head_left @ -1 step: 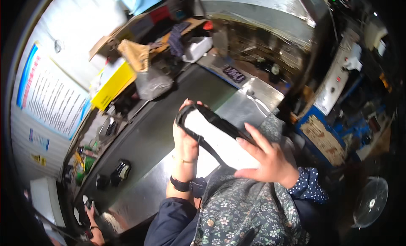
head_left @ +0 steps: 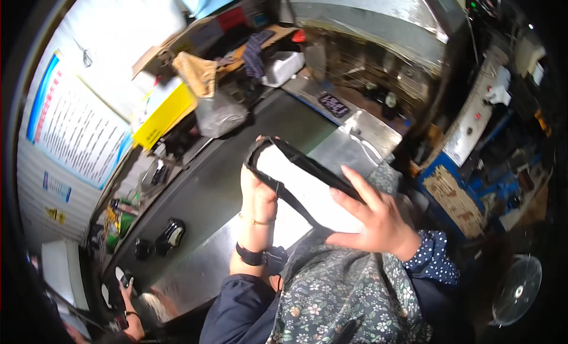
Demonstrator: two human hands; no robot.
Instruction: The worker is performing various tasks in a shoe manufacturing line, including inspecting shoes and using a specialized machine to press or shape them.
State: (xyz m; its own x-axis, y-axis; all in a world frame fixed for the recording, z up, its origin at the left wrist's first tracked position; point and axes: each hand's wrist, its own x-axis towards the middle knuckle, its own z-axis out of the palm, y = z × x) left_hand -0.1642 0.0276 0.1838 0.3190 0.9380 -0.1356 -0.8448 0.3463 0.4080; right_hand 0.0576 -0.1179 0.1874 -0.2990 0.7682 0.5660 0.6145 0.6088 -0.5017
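Observation:
A black shoe upper with a smooth white underside (head_left: 302, 181) is held up in front of me, the white face turned toward me and tilted. My left hand (head_left: 258, 193) grips its far left end, the fingers partly hidden behind the black edge. My right hand (head_left: 378, 217) holds the near right end, thumb at the lower edge and two fingers spread over the white face and the upper edge. Its other fingers are hidden. Below lies a dark conveyor belt (head_left: 219, 172) beside a shiny metal strip (head_left: 204, 261).
Dark shoes (head_left: 170, 236) stand on the belt at left. At the lower left a co-worker's hand (head_left: 126, 289) holds a white-soled shoe. A yellow box (head_left: 163, 116) and a plastic bag (head_left: 220, 116) line the far side. Blue machinery (head_left: 452, 193) stands at right.
The view has shifted slightly, so the surroundings sit a little farther right. The shoe upper has risen slightly in the picture. Both hands keep their hold.

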